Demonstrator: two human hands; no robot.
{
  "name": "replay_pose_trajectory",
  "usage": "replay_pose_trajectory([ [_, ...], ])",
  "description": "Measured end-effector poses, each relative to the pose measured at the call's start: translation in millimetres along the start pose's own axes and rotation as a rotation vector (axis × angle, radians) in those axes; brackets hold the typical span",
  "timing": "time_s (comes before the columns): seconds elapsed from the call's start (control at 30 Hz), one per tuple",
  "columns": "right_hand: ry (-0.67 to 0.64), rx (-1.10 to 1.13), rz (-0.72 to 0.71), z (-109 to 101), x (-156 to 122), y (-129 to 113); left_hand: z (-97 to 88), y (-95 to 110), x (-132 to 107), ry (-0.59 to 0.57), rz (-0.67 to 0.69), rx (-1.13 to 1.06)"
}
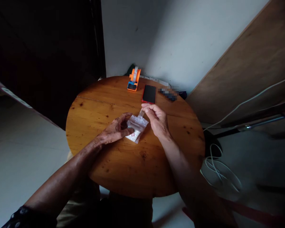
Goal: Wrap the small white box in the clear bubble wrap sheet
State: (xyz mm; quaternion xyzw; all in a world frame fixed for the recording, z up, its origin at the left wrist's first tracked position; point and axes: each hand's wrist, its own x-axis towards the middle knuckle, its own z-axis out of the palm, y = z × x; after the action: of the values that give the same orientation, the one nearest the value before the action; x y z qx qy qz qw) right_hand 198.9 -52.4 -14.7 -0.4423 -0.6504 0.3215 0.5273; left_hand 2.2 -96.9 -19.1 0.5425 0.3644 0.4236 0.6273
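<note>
A small bubble-wrapped packet (137, 123) lies on the round wooden table (123, 171), with whitish contents showing through the wrap. My left hand (118, 126) grips the packet from its left side, the thumb on top and the fingers along the far edge. My right hand (156, 117) is closed in a pinch just beyond the packet's far right corner. Between its fingertips is one end of a short strip of clear tape (141, 113); the other end reaches down to the packet's far edge.
An orange tape dispenser (133, 79) stands at the table's far side. Right of it lie a phone with a red edge (149, 94) and a dark, blurred-out object (168, 94). A wall (142, 38) rises behind the table. A white cable (213, 164) trails at the right.
</note>
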Motion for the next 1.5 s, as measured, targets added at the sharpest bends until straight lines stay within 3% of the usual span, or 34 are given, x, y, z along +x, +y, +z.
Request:
replay_pose_trajectory([
  [0.3,0.184,0.050,0.145,-8.5,12.6,39.2,-4.9,5.8,-1.4,-0.076,-0.058,-0.056],
  [0.47,0.211,0.018,0.158,-9.8,11.7,36.2,-9.3,5.0,-1.4,-0.052,-0.072,0.122],
  [0.6,0.278,0.033,0.113,-16.1,5.1,16.3,-10.5,1.8,1.0,0.015,-0.068,0.089],
  [0.67,0.204,0.100,0.113,-18.1,-1.9,1.5,-10.3,-0.6,2.5,0.067,-0.055,0.015],
  [0.83,-0.285,0.144,0.286,-11.5,-19.0,-22.4,-8.2,-3.5,5.9,0.110,-0.065,-0.234],
  [0.93,-0.346,-0.039,0.335,-3.6,-22.2,-23.0,-5.8,-1.2,7.3,0.107,-0.060,-0.337],
  [1.13,-0.290,-0.375,0.253,8.3,-21.9,-23.4,0.9,2.3,8.2,0.098,-0.044,-0.390],
  [1.3,-0.157,-0.281,0.321,1.9,-16.9,-12.6,-2.8,1.1,10.5,0.194,-0.005,-0.315],
  [1.4,0.002,-0.218,0.269,-5.4,-11.1,2.3,-9.1,-0.8,12.8,0.330,0.046,-0.142],
  [1.5,0.074,-0.241,0.223,-8.9,-6.8,13.4,-11.4,-1.4,11.0,0.454,0.142,0.174],
])
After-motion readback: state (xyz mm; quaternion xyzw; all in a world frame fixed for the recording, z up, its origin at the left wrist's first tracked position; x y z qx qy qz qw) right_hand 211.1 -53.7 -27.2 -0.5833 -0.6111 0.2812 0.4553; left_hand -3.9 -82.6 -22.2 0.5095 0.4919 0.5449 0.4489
